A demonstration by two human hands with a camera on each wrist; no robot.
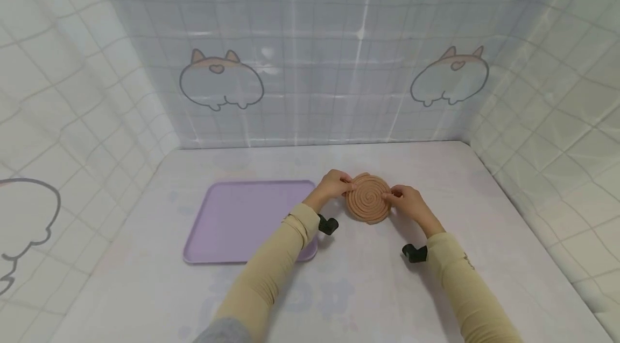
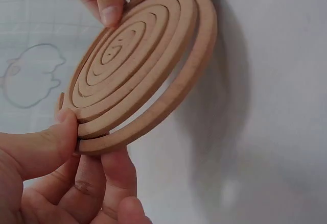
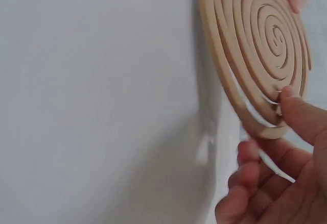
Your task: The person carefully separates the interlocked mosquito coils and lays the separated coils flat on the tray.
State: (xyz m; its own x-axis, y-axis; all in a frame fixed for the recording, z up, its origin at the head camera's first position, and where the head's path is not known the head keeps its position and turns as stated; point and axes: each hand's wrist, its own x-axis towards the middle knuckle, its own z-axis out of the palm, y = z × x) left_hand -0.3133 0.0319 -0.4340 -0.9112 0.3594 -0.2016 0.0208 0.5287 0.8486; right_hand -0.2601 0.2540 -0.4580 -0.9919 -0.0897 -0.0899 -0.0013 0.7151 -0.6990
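Observation:
A round brown mosquito coil (image 1: 368,198), wound in flat, close rings, is held tilted up off the table between both hands. My left hand (image 1: 334,183) pinches its left edge, thumb on the ringed face and fingers behind. On the opposite edge my right hand (image 1: 409,203) pinches it, the thumb lying over the rings. In the left wrist view the outer rings of the mosquito coil (image 2: 168,99) stand slightly apart, with gaps between them. The right wrist view shows the coil's (image 3: 245,55) spiral centre and the right thumb near its lower edge. Its back face is hidden.
A shallow purple tray (image 1: 242,219) lies on the pale table (image 1: 358,300) to the left, partly covered by the left forearm. Black wrist devices (image 1: 415,253) hang under both sleeves. Grid-patterned walls (image 1: 310,63) enclose the table at the back and sides.

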